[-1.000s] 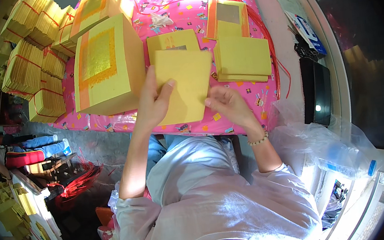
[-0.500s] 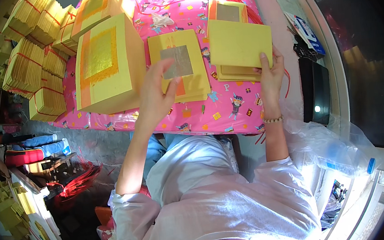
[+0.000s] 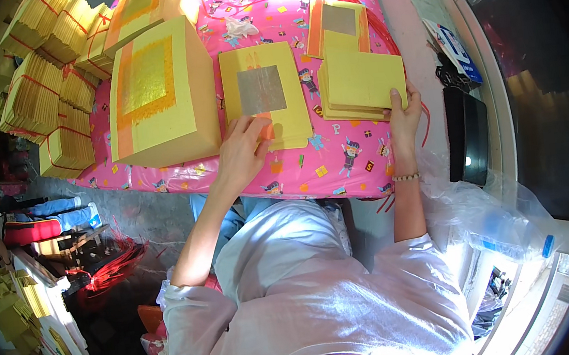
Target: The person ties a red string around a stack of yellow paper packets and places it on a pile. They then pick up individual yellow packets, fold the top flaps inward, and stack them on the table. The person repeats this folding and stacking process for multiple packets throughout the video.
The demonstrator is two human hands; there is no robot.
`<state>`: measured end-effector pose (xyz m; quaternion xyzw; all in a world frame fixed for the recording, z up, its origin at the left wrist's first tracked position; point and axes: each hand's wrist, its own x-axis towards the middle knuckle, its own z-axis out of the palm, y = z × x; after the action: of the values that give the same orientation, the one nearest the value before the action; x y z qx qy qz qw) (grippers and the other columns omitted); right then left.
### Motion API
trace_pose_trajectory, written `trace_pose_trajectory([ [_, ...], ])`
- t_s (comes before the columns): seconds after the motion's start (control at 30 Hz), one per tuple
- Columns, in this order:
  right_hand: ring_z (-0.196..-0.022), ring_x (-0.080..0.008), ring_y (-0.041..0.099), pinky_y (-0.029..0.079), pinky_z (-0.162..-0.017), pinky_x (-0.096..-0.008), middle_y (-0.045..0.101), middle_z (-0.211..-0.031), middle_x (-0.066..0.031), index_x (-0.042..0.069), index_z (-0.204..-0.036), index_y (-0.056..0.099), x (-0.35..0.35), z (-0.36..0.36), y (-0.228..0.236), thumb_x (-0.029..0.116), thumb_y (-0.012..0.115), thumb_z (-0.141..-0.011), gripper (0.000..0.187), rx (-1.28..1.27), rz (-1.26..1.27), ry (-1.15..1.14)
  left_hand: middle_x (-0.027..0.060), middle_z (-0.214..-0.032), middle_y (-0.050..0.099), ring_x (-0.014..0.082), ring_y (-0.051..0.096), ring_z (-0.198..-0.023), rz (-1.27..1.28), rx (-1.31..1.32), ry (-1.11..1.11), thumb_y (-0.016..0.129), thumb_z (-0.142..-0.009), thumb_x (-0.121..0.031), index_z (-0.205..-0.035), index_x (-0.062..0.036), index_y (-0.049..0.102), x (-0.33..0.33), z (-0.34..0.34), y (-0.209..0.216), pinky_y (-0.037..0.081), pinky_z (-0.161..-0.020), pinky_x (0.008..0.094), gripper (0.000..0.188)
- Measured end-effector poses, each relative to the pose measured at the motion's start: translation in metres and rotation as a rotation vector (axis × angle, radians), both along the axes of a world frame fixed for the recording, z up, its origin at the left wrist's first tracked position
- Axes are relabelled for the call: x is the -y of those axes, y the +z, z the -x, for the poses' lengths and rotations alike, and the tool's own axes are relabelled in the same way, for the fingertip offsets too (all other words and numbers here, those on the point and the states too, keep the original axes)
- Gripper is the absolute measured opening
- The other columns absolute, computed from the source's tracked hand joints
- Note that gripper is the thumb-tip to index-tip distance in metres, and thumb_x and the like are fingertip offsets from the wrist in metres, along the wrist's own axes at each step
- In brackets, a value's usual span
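In front of me lies a short stack of yellow paper sheets (image 3: 291,101), the top one bearing a silver square and orange print. My left hand (image 3: 242,153) rests at its near edge, fingers bent together on the top sheet beside the orange patch. To the right, a pile of folded yellow paper (image 3: 364,81) lies on the table. My right hand (image 3: 404,114) grips its near right corner, thumb on top and fingers at the side. Behind that pile, partly covered by it, lies another yellow sheet (image 3: 339,20) with a silver square.
A tall block of yellow paper (image 3: 201,90) with a gold square stands at left on the pink patterned tablecloth (image 3: 311,168). Several tied bundles (image 3: 66,150) are stacked beyond it. Red strands (image 3: 379,21) lie at the far right. Another person (image 3: 36,229) is at far left.
My left hand has come down and nearer, onto the near edge of the sheets. The folded paper in my right hand has lowered onto the right pile.
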<state>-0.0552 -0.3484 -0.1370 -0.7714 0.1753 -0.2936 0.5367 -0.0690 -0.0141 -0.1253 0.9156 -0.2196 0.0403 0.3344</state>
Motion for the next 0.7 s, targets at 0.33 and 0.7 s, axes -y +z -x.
trace_pose_trajectory([
  [0.33, -0.105, -0.0338, 0.057, 0.044, -0.092, -0.0431, 0.059, -0.113, -0.0190, 0.004, -0.124, 0.055, -0.028, 0.008, 0.016, 0.010, 0.062, -0.089, 0.036, -0.053, 1.049, -0.302, 0.0112, -0.114, 0.057, 0.0350, 0.054, -0.111, -0.058, -0.041, 0.020, 0.071, -0.078, -0.004, -0.117, -0.0080, 0.057, -0.002, -0.003, -0.005, 0.050, -0.088, 0.0444, 0.042],
  [0.7, -0.097, -0.0273, 0.060, 0.049, -0.083, -0.0382, 0.062, -0.101, -0.0088, 0.006, -0.101, 0.065, -0.108, 0.014, 0.021, 0.012, 0.073, -0.079, 0.024, -0.001, 0.687, 0.869, 0.0109, -0.109, 0.060, 0.0347, 0.056, -0.107, -0.031, -0.068, 0.011, 0.071, -0.078, -0.004, -0.115, -0.0081, 0.058, -0.006, -0.008, -0.003, 0.050, -0.086, 0.0438, 0.040],
])
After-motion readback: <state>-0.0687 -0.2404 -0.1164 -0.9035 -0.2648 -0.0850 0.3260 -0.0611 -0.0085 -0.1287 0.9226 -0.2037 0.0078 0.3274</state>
